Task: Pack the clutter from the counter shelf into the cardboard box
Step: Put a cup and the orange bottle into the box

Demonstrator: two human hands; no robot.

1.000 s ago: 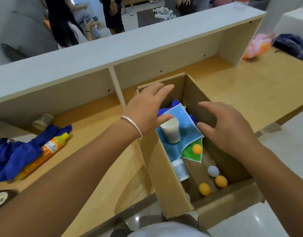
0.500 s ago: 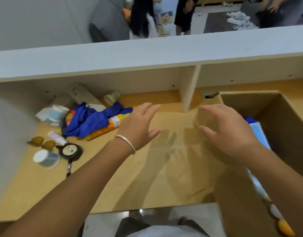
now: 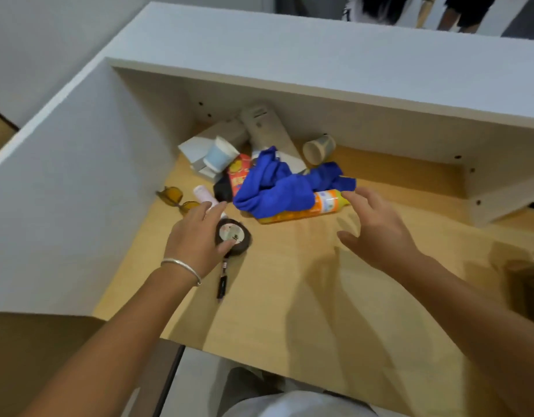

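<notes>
The left hand [image 3: 196, 236] curls loosely around the round black tin [image 3: 233, 235], thumb touching its near edge. The right hand [image 3: 377, 230] hovers spread and empty near the orange bottle [image 3: 317, 206].

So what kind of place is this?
Probably a reception desk in an office or shop: a tall white counter wall screens a light wooden work shelf, and people stand beyond on the far side.

Matt pale wood-grain shelf [image 3: 290, 296]; smooth white laminate walls [image 3: 79, 176]. Fuzzy blue cloth [image 3: 274, 188]. Glossy orange plastic bottle [image 3: 320, 206]. Paper cup [image 3: 219, 155]. Thin shiny metal bangle [image 3: 181, 266]. Amber see-through plastic glasses [image 3: 175, 198].
</notes>
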